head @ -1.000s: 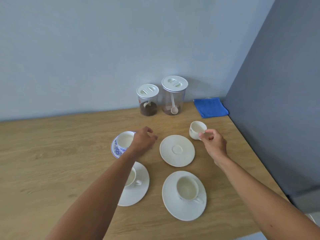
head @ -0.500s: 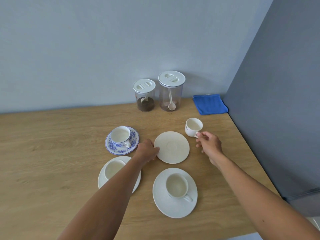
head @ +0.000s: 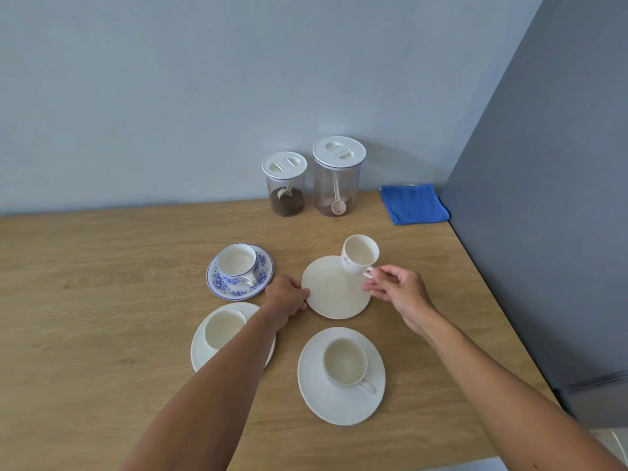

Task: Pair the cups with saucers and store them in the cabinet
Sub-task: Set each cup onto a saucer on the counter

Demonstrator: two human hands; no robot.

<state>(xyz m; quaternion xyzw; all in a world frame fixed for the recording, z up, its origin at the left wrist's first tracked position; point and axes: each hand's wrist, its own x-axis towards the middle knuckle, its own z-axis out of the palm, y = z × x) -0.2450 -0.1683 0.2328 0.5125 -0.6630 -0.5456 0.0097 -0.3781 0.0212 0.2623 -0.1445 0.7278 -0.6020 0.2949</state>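
Right hand point(head: 397, 294): I pinch handle of white cup point(head: 359, 254), tilted above bare saucer point(head: 334, 300). Left hand point(head: 287, 295): fingers curled on rim, steadying saucer for landing, I judge.

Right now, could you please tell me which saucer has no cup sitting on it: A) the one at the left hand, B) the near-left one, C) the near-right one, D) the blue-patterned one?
A: the saucer at the left hand is bare; the right hand holds the cup tilted over it.
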